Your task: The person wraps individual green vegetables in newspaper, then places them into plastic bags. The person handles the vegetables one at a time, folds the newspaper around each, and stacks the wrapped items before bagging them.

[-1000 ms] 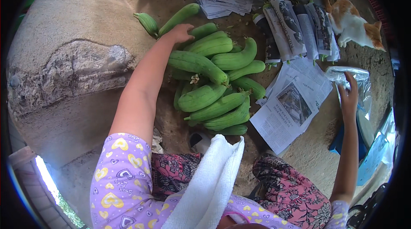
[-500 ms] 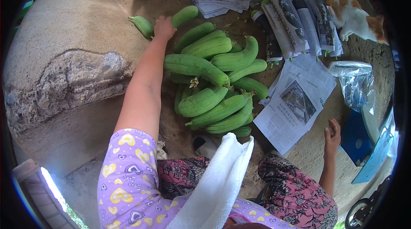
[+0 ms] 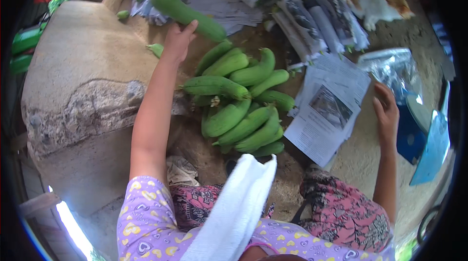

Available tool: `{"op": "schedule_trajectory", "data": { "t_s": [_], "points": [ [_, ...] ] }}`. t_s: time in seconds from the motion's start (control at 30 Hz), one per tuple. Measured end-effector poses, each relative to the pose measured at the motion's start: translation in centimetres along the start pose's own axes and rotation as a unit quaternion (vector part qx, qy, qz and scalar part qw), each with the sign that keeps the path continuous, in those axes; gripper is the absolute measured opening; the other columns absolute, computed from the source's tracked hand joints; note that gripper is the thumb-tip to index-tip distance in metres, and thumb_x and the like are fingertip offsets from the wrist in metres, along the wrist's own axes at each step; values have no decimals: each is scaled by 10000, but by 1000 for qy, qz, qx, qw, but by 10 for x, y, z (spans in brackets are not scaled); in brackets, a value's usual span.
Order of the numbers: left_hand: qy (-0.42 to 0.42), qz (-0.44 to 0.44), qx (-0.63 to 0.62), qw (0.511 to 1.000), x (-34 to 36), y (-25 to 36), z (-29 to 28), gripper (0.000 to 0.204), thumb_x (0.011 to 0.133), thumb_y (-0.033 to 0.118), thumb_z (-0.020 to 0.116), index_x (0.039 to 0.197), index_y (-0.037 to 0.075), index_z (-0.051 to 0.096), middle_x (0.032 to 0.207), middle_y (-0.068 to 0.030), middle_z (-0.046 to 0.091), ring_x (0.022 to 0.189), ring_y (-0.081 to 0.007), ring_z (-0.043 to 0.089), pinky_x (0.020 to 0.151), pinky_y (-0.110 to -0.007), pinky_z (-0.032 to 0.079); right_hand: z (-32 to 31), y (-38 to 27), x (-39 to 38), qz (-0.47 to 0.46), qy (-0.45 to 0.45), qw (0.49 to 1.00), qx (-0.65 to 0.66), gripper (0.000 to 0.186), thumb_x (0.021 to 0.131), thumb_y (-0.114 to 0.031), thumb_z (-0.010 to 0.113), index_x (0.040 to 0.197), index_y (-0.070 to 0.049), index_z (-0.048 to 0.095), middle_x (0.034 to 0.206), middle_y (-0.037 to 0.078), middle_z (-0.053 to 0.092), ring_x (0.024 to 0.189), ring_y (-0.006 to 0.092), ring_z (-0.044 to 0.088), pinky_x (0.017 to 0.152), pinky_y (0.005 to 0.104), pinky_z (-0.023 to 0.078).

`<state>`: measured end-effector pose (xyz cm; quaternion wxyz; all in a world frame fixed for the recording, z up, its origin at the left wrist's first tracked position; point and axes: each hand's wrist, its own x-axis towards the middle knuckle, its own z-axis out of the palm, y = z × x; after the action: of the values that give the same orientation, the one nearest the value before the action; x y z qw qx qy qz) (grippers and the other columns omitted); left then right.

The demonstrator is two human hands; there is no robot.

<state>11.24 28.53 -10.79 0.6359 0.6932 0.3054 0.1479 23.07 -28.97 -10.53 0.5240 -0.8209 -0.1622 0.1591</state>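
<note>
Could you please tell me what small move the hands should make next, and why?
I would probably lay the green gourd in the left hand on the printed paper sheets: they lie flat and mostly uncovered, the right hand looks empty beside them, and paper-wrapped bundles lie just beyond.

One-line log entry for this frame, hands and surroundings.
left hand: holding green gourd | right hand: open, empty, near newspaper sheets | around: gourd pile, paper-wrapped bundles, cat

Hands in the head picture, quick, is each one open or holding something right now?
Left hand: closed around a long green gourd.
Right hand: open, fingers loosely bent, nothing seen in it, near the clear plastic.
</note>
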Motion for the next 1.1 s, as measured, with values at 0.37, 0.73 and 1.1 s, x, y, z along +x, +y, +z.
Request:
{"op": "schedule_trajectory", "data": {
  "t_s": [0.37, 0.73, 1.1],
  "points": [
    [-257, 19, 13, 966, -225, -28, 269, 492, 795, 138, 781, 1214, 11, 555, 1122, -117, 629, 1075, -259, 594, 947, -360, 461, 63, -1, -25, 22, -206, 974, 92, 866, 728, -325, 817, 1437, -31, 416, 1369, 149, 529, 1276, 238, 486, 1075, 354, 362],
    [-356, 349, 563, 659, -296, -142, 233, 250, 800, 138, 561, 1034, 61, 599, 1086, -107, 576, 1115, -268, 516, 931, -406, 406, 69, 115, -77, 116, -170, 970, -126, 712, 712, -195, 781, 1365, -104, 510, 1266, 181, 607, 1154, 351, 586, 951, 409, 477],
    [-352, 336, 497, 718, -273, -124, 250, 54, 753, 127, 632, 789, 90, 617, 889, -59, 588, 928, -260, 555, 818, -420, 450, 85, 134, -63, 60, -188, 953, -231, 703, 685, -154, 799, 1339, -135, 542, 1191, 133, 614, 1106, 349, 563, 955, 425, 465]
  ]
}}
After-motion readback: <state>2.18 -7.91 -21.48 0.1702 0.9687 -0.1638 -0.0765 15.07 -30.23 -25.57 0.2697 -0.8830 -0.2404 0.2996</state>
